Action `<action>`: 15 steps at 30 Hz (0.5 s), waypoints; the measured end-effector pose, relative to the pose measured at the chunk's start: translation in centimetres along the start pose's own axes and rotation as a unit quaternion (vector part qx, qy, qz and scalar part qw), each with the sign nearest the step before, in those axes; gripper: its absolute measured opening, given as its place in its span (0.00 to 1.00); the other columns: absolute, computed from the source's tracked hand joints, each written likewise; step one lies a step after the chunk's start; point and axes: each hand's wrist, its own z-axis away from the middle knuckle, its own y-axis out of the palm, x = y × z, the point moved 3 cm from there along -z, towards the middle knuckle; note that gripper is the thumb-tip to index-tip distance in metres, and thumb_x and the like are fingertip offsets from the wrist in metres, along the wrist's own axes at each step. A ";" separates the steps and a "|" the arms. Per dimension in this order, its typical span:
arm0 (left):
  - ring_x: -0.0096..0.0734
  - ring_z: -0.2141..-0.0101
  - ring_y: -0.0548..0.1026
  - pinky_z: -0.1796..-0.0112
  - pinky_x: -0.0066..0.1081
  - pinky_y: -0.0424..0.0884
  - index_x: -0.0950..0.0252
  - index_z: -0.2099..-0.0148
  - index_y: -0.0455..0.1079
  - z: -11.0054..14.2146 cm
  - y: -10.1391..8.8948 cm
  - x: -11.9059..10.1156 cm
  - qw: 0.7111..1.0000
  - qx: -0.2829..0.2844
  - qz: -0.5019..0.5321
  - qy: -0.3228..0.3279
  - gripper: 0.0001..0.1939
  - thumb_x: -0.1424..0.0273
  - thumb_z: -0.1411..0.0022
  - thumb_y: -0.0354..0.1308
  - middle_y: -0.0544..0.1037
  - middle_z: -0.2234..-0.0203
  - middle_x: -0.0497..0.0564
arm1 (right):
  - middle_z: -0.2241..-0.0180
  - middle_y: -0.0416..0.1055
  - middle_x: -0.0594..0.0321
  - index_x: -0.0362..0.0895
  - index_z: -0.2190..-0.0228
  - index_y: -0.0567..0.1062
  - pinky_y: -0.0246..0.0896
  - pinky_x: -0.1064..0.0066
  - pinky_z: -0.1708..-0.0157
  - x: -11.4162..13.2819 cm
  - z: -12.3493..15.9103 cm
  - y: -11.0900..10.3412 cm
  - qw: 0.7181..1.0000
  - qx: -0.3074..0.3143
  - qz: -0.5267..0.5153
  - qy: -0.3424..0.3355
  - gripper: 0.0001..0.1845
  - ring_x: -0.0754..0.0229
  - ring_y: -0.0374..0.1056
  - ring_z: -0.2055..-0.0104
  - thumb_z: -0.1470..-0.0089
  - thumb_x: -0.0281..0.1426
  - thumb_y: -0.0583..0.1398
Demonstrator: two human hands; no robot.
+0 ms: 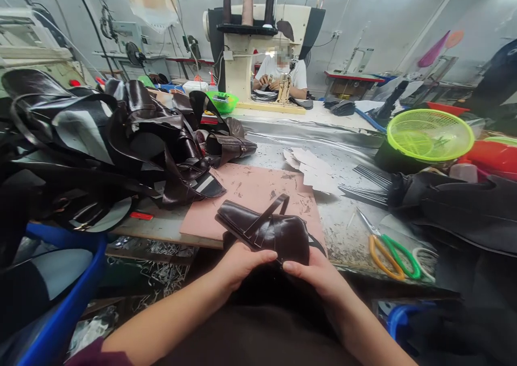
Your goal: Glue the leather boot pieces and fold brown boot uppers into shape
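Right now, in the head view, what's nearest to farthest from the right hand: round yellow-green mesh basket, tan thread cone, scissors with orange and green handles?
1. Scissors: right of the right hand.
2. Basket: farther back, right side.
3. Thread cone: far back, atop the cream sewing machine.

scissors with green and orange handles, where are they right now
In the head view, the scissors lie at right on the worktable, near its front edge, right of the pink board and the right hand.
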 end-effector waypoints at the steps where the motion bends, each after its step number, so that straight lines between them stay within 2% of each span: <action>1: 0.39 0.62 0.74 0.57 0.35 0.66 0.69 0.63 0.74 0.0 0.0 0.2 1.000 0.000 0.018 -0.005 0.19 0.69 0.61 0.69 0.77 0.63 0.56 | 0.69 0.76 0.59 0.41 0.64 0.76 0.62 0.63 0.59 -0.1 0.0 0.1 1.000 0.008 0.002 0.006 0.21 0.55 0.70 0.66 0.62 0.36 0.68; 6: 0.35 0.67 0.74 0.61 0.34 0.68 0.71 0.63 0.74 0.2 -0.7 0.5 0.995 -0.004 0.099 -0.019 0.20 0.71 0.63 0.69 0.78 0.68 0.56 | 0.68 0.76 0.57 0.42 0.63 0.76 0.62 0.60 0.58 -0.9 -0.4 0.0 0.999 0.034 0.001 0.032 0.22 0.53 0.71 0.65 0.62 0.37 0.67; 10: 0.30 0.78 0.72 0.74 0.28 0.68 0.73 0.71 0.73 0.2 -2.3 -0.6 0.991 -0.065 0.108 -0.046 0.15 0.70 0.65 0.69 0.76 0.78 0.54 | 0.65 0.76 0.57 0.43 0.60 0.76 0.61 0.59 0.56 -1.4 -0.6 -0.3 0.999 0.033 -0.006 0.030 0.24 0.51 0.70 0.63 0.63 0.37 0.68; 15: 0.25 0.82 0.69 0.83 0.22 0.63 0.71 0.71 0.72 0.2 -4.7 -2.5 0.983 -0.136 0.121 0.002 0.14 0.72 0.64 0.68 0.74 0.81 0.49 | 0.66 0.76 0.55 0.43 0.61 0.75 0.62 0.58 0.57 -1.9 -0.4 -0.6 0.998 0.027 -0.025 0.053 0.25 0.50 0.71 0.62 0.64 0.37 0.68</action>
